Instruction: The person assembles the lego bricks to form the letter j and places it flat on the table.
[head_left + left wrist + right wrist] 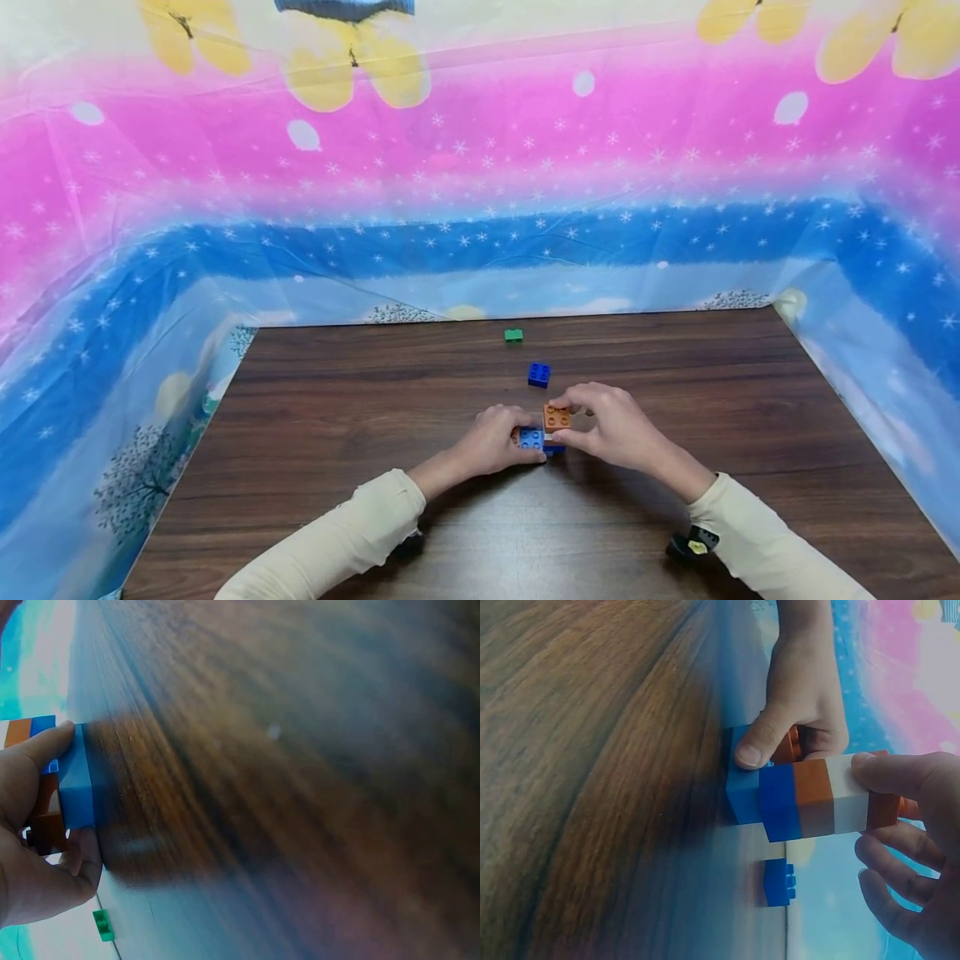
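Observation:
In the head view, both hands meet over a small build of toy bricks on the table. My left hand (489,442) grips the light blue brick (742,796) at the bottom, its thumb pressed on one side. A second orange brick (49,816) stands on that base by the left fingers. On the base's other end rises a column: dark blue brick (780,804), orange brick (814,799), white brick (847,796) and top orange brick (557,417). My right hand (618,429) pinches the column's upper part, thumb and fingers around the white and top orange bricks.
A loose dark blue brick (538,377) lies just beyond the hands. Farther back, near the table's (360,375) far edge, is a green brick (513,335). A patterned cloth (480,242) hangs around the back and sides.

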`<action>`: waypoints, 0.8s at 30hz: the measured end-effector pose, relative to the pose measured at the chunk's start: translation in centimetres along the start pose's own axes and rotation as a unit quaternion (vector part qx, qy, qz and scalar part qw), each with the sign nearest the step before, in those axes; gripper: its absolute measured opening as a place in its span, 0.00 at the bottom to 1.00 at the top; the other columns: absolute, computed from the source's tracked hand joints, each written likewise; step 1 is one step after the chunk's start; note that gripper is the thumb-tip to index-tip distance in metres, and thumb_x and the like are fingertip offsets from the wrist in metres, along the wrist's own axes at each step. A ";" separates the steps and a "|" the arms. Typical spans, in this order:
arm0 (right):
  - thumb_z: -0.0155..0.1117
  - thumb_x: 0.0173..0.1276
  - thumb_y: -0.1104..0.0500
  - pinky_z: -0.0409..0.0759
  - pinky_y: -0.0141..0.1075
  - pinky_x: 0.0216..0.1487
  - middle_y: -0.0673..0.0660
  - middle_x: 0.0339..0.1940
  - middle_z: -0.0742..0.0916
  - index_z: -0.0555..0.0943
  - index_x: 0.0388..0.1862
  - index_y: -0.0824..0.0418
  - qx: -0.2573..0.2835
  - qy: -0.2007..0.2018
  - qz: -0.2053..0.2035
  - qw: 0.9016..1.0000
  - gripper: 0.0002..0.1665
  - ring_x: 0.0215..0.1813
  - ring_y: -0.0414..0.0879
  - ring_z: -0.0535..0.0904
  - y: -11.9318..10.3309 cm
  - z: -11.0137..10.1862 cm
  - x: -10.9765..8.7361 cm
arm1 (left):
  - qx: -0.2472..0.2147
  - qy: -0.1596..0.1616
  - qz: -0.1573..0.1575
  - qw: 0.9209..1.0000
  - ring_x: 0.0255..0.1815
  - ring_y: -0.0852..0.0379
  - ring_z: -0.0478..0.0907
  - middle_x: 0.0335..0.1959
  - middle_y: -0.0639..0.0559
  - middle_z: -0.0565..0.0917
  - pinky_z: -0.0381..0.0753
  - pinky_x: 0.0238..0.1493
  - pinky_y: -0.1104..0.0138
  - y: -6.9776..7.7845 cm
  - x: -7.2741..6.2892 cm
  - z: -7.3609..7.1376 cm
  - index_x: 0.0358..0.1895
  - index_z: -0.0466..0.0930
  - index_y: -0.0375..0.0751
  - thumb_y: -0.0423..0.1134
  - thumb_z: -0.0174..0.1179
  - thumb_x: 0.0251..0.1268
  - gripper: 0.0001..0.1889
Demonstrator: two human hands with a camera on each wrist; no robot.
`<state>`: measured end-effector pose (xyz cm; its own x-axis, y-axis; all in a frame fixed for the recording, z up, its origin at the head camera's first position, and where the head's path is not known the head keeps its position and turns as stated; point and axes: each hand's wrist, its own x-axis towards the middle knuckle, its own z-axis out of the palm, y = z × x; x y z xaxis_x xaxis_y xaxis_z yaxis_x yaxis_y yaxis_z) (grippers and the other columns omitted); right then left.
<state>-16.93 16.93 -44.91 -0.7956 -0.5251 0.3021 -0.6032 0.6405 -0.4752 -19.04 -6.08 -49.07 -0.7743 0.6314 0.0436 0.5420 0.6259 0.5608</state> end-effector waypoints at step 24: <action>0.78 0.62 0.47 0.84 0.45 0.44 0.47 0.43 0.89 0.85 0.52 0.53 -0.012 -0.015 0.027 0.999 0.21 0.46 0.48 0.85 -0.5 -0.4 -0.1 | -0.008 0.009 0.013 1.000 0.34 0.65 0.76 0.43 0.52 0.89 0.73 0.33 0.72 -0.2 0.0 0.2 0.59 0.86 0.43 0.49 0.75 0.61 0.25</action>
<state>-16.60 16.90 -44.41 -0.8252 -0.5062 0.2508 -0.5610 0.6818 -0.4695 -19.06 -6.10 -49.35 -0.7659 0.6386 0.0741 0.5574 0.6021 0.5717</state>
